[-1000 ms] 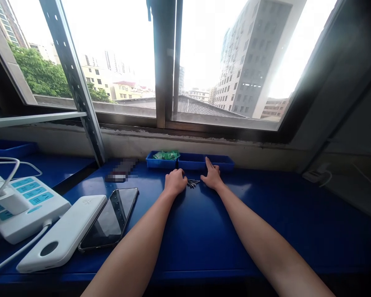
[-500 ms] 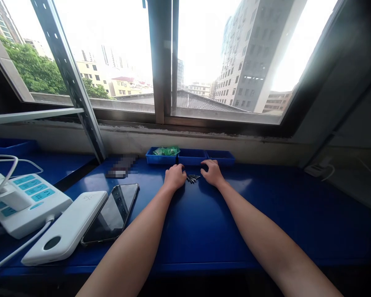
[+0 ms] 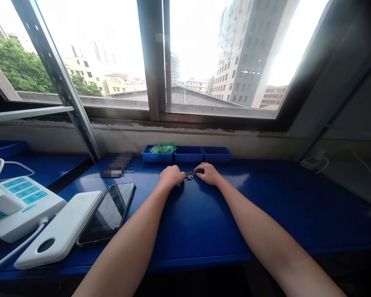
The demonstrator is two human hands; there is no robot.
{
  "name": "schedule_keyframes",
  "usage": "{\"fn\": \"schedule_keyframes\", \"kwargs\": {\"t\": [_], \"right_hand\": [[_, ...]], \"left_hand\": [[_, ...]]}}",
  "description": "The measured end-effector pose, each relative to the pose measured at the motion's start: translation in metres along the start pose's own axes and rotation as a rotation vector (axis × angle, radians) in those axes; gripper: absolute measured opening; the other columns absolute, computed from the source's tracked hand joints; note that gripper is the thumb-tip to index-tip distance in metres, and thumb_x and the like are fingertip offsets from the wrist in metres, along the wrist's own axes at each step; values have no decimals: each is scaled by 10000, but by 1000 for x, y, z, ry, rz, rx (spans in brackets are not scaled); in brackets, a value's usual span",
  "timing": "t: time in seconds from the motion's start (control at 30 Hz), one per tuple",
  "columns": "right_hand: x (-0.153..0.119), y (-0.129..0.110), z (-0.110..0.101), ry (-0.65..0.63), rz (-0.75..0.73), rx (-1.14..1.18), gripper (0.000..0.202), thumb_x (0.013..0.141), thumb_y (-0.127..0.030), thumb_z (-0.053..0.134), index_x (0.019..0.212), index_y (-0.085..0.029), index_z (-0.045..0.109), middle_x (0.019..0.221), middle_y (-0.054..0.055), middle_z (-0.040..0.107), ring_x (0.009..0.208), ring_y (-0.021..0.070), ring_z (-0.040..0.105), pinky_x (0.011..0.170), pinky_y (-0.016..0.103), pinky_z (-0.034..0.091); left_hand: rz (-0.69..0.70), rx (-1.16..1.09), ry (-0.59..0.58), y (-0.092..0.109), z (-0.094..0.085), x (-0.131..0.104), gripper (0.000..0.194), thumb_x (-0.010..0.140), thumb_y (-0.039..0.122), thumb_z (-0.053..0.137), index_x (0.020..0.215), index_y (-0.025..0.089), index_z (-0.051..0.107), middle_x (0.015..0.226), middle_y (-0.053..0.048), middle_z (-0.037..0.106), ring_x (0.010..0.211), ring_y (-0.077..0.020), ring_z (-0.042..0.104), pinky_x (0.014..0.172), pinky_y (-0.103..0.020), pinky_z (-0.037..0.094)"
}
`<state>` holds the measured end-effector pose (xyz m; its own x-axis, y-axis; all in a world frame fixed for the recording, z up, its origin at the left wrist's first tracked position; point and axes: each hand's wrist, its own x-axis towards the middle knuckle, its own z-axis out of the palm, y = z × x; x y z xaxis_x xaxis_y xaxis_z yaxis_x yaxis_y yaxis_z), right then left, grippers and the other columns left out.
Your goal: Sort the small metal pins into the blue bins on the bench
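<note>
A small pile of dark, thin pieces, like screws or pins [image 3: 189, 176], lies on the blue tabletop [image 3: 204, 231] between my hands. My left hand [image 3: 172, 176] rests at the pile's left edge with its fingers curled; whether it holds a piece is hidden. My right hand [image 3: 207, 173] is at the right edge, thumb and fingers apart around a gap, fingertips by the pieces. Just behind stand three joined blue bins: the left bin [image 3: 157, 157] holds green plastic packets, the middle bin [image 3: 188, 158] shows nothing inside, and the right bin [image 3: 217, 157] has dark contents hard to make out.
A black phone [image 3: 109, 214], a white power bank [image 3: 60, 231] and a white power strip [image 3: 27, 202] with cables lie on the left. A blurred dark object [image 3: 116, 165] is near the wall. A metal post [image 3: 62, 82] rises at the left, before the window.
My right hand has come down and left from beside the right bin to the pile. My left hand stays beside the pieces. The view has shifted slightly.
</note>
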<state>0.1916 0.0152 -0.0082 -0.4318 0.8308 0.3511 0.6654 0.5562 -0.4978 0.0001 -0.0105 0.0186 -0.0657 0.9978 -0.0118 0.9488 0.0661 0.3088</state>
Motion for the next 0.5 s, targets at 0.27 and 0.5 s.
{"fn": "schedule_keyframes", "kwargs": {"t": [0.27,0.5], "right_hand": [[-1,2,2,24,-6,-11,196,753,-144,575,898,-203,692,947,47,645,946,200,558,827,338,466],[0,-1,3,127,-37,-1,205,755,-156,577,927,-192,684,945,53,652,945,201,562,827,339,468]], "left_hand": [[42,-26,-21,-2,-5,-4,213,689,333,562,780,170,666,871,-154,690,800,-290,653,591,-288,472],[54,-21,20,-6,1,0,181,766,294,538,817,176,665,909,-135,687,859,-270,640,629,-269,466]]}}
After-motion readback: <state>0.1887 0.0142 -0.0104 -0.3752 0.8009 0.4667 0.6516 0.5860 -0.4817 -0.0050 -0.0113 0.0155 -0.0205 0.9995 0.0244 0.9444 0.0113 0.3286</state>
